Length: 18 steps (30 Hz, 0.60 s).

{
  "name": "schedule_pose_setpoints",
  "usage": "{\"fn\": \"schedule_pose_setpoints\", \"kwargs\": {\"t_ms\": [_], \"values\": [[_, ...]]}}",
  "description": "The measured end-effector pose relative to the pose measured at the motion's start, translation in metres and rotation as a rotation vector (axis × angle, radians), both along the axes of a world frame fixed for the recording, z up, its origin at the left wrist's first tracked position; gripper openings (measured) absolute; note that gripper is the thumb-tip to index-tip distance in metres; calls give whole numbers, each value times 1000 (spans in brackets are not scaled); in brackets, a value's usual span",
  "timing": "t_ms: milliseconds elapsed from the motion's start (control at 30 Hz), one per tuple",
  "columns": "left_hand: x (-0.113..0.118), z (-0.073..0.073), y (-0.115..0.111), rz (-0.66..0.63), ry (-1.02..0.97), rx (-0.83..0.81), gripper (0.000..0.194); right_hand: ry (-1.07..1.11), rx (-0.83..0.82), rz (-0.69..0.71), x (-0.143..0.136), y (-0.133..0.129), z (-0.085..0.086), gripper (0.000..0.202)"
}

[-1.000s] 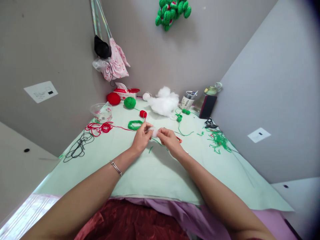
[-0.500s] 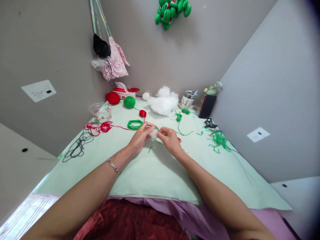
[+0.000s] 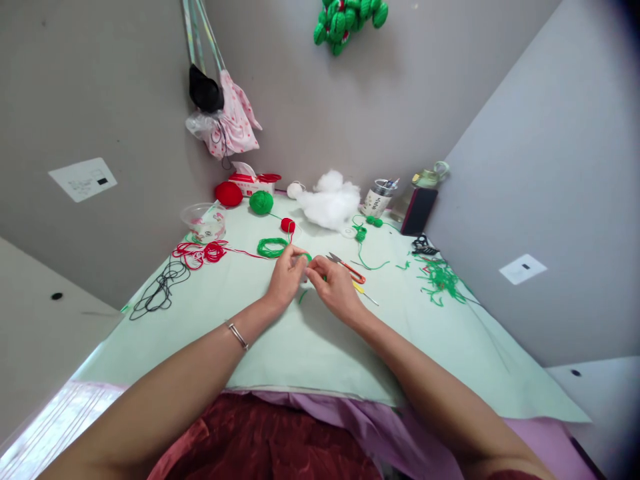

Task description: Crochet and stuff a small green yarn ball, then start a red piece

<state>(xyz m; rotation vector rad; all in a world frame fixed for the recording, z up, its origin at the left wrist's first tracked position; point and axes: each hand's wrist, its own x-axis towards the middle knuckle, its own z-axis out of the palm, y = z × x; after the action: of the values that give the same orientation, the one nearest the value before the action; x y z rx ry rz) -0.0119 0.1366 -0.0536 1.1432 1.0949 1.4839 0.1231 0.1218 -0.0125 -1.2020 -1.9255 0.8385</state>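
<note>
A small green crocheted yarn piece (image 3: 307,256), mostly hidden by fingers, is held at the dial's centre, above the pale green cloth (image 3: 310,357) covering the table. The left hand (image 3: 287,279) curls its fingers around it, thumb pressed in; the right hand (image 3: 334,285) pinches at its near edge with thumb and fingertips drawn together. Exactly what those tips grip is too small to tell.

From there, scissors with orange handles (image 3: 356,272) lie at three o'clock, just beside the right hand, and a yellow-handled metal hook (image 3: 368,295) at four. A loose coil of green yarn (image 3: 273,248) sits at ten, a small red yarn ball (image 3: 287,225) at eleven, and a heap of fluffy white stuffing (image 3: 330,203) just past twelve. Farther out, tangled green yarn scraps (image 3: 443,280) spread at three, and a loose black cord (image 3: 159,292) at nine.
</note>
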Motion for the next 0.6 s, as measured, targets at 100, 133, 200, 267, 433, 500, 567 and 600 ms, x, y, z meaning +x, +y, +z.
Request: {"fn": "schedule_pose_setpoints", "kwargs": {"t_ms": [100,133,200,267,433,500,567,600], "values": [[3,-1,1,24,-14,1,23,-5,-28,-20,1,5,1,18],[3,0,2,34,-26,3,22,-7,-36,-31,2,7,1,18],[4,1,2,42,-56,6,15,-13,-48,-52,5,12,0,19],[4,4,1,21,-92,-1,7,-12,-60,-64,8,16,-2,21],[4,10,-4,-97,-167,-47,12,39,-81,-76,11,24,-9,31],[5,11,-6,-125,-189,-57,14,55,-78,-93,12,28,-12,32],[5,12,-6,-150,-200,-57,18,60,-70,-112,15,32,-14,32],[5,12,-6,-161,-199,-55,21,58,-64,-119,17,34,-15,32]]}}
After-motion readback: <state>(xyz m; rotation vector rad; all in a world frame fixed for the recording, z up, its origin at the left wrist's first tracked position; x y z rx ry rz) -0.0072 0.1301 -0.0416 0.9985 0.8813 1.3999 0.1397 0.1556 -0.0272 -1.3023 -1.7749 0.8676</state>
